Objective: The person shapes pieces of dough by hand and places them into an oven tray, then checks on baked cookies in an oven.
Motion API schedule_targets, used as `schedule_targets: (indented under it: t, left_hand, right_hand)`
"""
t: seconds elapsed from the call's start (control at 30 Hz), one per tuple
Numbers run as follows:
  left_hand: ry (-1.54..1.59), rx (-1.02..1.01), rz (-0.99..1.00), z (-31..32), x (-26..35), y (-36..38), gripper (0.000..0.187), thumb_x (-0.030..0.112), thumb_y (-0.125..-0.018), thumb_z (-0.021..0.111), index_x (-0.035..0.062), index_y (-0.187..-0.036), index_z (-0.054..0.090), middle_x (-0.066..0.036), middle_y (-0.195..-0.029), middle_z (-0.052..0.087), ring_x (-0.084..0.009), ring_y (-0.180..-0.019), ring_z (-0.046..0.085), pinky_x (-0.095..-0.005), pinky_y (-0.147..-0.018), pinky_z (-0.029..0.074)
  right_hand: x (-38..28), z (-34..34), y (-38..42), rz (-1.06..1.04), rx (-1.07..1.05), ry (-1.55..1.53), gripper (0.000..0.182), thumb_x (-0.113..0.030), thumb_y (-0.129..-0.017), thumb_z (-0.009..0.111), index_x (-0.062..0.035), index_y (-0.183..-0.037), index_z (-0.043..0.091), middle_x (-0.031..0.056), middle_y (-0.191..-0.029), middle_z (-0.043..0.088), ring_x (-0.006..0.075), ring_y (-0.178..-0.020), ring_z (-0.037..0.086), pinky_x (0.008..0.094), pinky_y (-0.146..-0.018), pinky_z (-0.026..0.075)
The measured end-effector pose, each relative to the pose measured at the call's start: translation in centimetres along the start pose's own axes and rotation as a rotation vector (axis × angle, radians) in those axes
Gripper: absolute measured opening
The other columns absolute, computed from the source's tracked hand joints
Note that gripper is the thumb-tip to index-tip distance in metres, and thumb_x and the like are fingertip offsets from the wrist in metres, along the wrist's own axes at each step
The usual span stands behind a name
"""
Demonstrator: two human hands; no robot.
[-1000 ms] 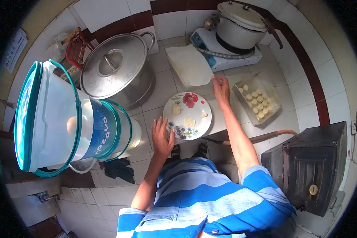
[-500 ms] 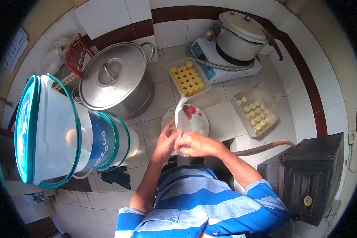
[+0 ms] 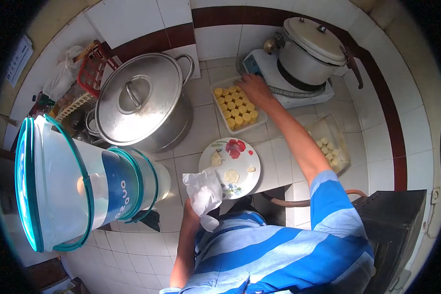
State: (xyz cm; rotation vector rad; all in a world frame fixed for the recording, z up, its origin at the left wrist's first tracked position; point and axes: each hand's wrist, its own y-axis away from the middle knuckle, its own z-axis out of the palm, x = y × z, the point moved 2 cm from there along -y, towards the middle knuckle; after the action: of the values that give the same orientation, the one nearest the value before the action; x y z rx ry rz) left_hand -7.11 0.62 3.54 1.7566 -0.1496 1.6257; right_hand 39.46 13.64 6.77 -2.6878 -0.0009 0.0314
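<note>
My left hand [image 3: 191, 211] is closed on a crumpled, thin white sheet [image 3: 203, 192], like a paper napkin or cloth, which hides most of its fingers. Beside the sheet, a white plate [image 3: 219, 153] with a red flower print holds a few flat, pale yellow pieces [image 3: 232, 176]. My right hand [image 3: 254, 89] reaches to the far right corner of a clear plastic tray [image 3: 240, 131]. Its fingers curl down over the farthest of several yellow cylinders [image 3: 235, 107] standing in rows. I cannot make out what the fingertips hold.
A big lidded steel pot [image 3: 174, 115] stands left of the tray. Nearer are stacked clear buckets [image 3: 59, 183] with teal lids. Behind, a pressure cooker [image 3: 306, 56] sits on a white stove [image 3: 291, 100]. To the right, a box [image 3: 347, 159] holds pale cylinders; a black oven-like appliance [image 3: 389, 220] stands nearer.
My right hand has left the white sheet and reached forward to the yellow cylinders. My left hand has lowered toward my body, keeping the sheet. The plate now shows more fully.
</note>
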Motion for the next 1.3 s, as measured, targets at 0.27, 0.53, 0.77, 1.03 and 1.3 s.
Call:
schedule_targets:
  t: [0.27,0.53,0.77,1.03,1.3]
  left_hand:
    - [-0.033,0.099,-0.055,-1.5,-0.5,0.5,0.053,0.027,-0.091,0.075,-0.0022,-0.133,0.062,-0.015,-0.122,0.071,-0.0232,-0.106,0.069,-0.0379,-0.09,0.055]
    - [-0.214,0.103,-0.028,-1.4,2.0,0.8,0.044,0.018,-0.088,0.074,-0.0002,-0.126,0.065,-0.017,-0.119,0.072,-0.0294,-0.107,0.07,-0.04,-0.094,0.054]
    - [-0.044,0.069,-0.047,-1.0,2.5,0.7,0.046,0.027,-0.092,0.071,-0.0024,-0.127,0.065,-0.013,-0.118,0.072,-0.0216,-0.105,0.069,-0.038,-0.092,0.054]
    - [-0.259,0.195,-0.099,-2.1,1.1,0.7,0.045,0.025,-0.093,0.071,-0.0021,-0.128,0.064,-0.012,-0.116,0.072,-0.0208,-0.106,0.068,-0.037,-0.092,0.053]
    - [-0.169,0.084,-0.02,-1.6,3.6,1.0,0.055,0.032,-0.091,0.073,-0.0037,-0.13,0.061,-0.018,-0.124,0.069,-0.0296,-0.113,0.066,-0.042,-0.097,0.051]
  right_hand:
    - [-0.5,0.5,-2.0,-0.165,-0.217,0.198,0.031,-0.011,-0.087,0.061,-0.0108,-0.116,0.073,0.0127,-0.119,0.062,0.03,-0.122,0.056,0.0441,-0.101,0.045]
    - [-0.4,0.9,-2.0,-0.166,-0.315,0.184,0.032,-0.012,-0.089,0.063,-0.0108,-0.12,0.069,0.0129,-0.129,0.062,0.0335,-0.131,0.052,0.0525,-0.111,0.04]
    - [-3.9,0.2,-2.6,0.182,-0.219,-0.316,0.039,-0.006,-0.083,0.072,-0.0064,-0.12,0.063,0.0174,-0.117,0.062,0.0382,-0.119,0.058,0.048,-0.098,0.048]
    - [-6.3,3.1,-2.1,0.338,-0.103,-0.404,0.042,-0.016,-0.083,0.076,-0.0017,-0.12,0.064,0.0224,-0.121,0.062,0.0422,-0.114,0.061,0.0477,-0.099,0.05]
    - [-7.2,3.0,-2.2,0.4,-0.136,-0.38,0.044,-0.024,-0.086,0.076,-0.0009,-0.123,0.067,0.0226,-0.121,0.064,0.041,-0.112,0.062,0.0469,-0.097,0.05]
